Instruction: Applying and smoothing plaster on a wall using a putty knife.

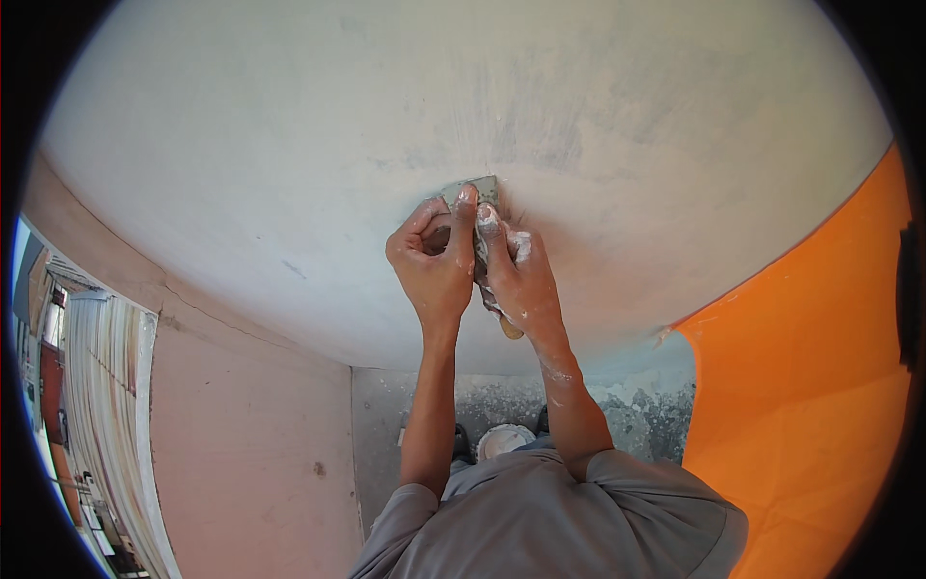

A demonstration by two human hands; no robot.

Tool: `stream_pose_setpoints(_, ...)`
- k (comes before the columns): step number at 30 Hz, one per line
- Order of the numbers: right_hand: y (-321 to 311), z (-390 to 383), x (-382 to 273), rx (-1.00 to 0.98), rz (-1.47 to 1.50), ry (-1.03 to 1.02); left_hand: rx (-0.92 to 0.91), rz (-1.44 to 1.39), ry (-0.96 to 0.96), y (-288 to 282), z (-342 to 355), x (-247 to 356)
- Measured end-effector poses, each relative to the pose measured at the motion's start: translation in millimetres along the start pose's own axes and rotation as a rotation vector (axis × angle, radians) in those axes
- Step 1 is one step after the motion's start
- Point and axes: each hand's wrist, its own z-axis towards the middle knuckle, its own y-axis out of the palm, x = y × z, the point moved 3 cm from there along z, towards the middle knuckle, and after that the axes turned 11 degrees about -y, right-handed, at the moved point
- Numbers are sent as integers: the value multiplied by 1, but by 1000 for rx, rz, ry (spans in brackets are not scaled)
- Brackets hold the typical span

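Note:
Both my hands are raised in front of me at a pale, patchy wall (328,174). Between them is a putty knife (488,185), its grey, smeared blade against or very near the surface. My left hand (434,275) is closed on it, the thumb pressed along the blade and the fingers curled behind. Wrapped round the handle, my right hand (526,280) has its thumb up beside the left one. White paste coats the right thumb, knuckles and wrist. A yellowish handle end (511,329) pokes out below the right palm. Darker streaks mark the wall above the blade.
Down by my feet stands a round container (504,442) with whitish contents, on a grey floor (637,415) speckled white. An orange sheet (791,386) hangs at the right. A pinkish side wall (251,425) and a pale, pleated curtain (101,376) are at the left.

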Motion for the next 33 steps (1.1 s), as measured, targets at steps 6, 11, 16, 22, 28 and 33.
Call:
stream_pose_setpoints(6,0,-2,4,1,-19,-8,-41,30,-45,-5,4,-4)
stream_pose_setpoints(11,0,-4,-2,13,4,25,-90,22,-98,-8,4,5)
stream_pose_setpoints(16,0,1,2,65,-120,-95,-27,22,-20,4,2,10)
stream_pose_setpoints(22,-6,-4,12,27,-93,-81,-49,22,-35,0,6,-5)
stream_pose_setpoints(28,-4,-6,0,69,-72,-109,-51,27,-70,3,-1,9)
stream_pose_setpoints(33,-2,-1,-8,117,-188,-165,-37,1,-72,6,4,5)
